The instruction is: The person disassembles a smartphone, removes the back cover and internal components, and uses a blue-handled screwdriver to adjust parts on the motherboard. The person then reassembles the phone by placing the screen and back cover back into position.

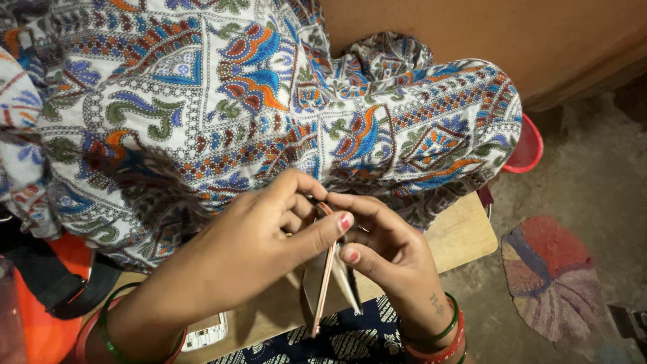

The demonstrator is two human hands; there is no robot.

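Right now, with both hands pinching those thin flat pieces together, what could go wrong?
1. The thin flat pieces are held only at their top by the fingertips of the left hand and right hand; their lower ends hang free and spread apart, so one might slip out.
2. The patterned cloth lies right behind the fingers and could perhaps catch in the grip.
3. A dropped piece might fall past the wooden board to the floor.

At frame centre, the left hand and right hand pinch a thin flat strip above the wooden desk, patterned cloth filling the upper left.
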